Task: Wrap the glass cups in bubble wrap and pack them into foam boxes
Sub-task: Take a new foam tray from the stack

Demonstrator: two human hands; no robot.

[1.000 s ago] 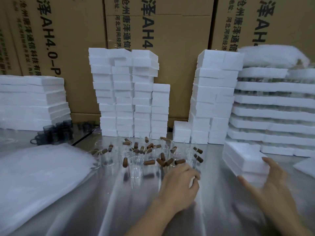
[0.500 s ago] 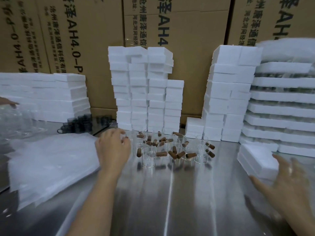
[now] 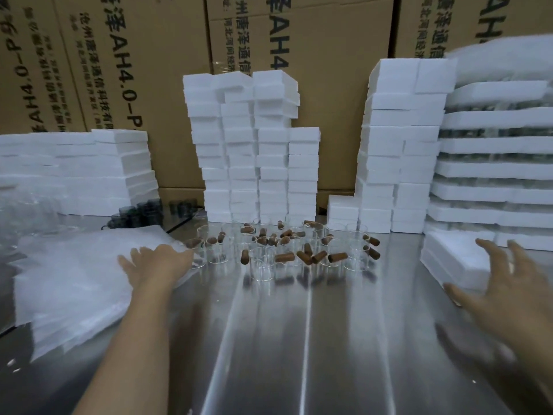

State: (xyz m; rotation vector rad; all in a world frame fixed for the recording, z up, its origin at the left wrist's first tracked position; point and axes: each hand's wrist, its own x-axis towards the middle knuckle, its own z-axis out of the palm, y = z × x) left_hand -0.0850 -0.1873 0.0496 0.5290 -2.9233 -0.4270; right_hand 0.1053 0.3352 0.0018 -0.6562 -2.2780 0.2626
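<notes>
Several clear glass cups with brown wooden handles stand clustered in the middle of the steel table. A thick pile of white bubble wrap sheets lies at the left. My left hand lies on the pile's right edge, its fingers reaching the top sheet near the closest cups. My right hand hovers with fingers spread in front of a low stack of white foam boxes at the right, and holds nothing.
Tall stacks of small foam boxes rise behind the cups, with more at the right and flat foam slabs at the left. Foam trays with glassware fill the far right. Dark glass cups sit back left. Cardboard cartons form the backdrop.
My left hand swung left from the front of the cups to the edge of the bubble wrap pile. My right hand stayed spread by the low foam stack.
</notes>
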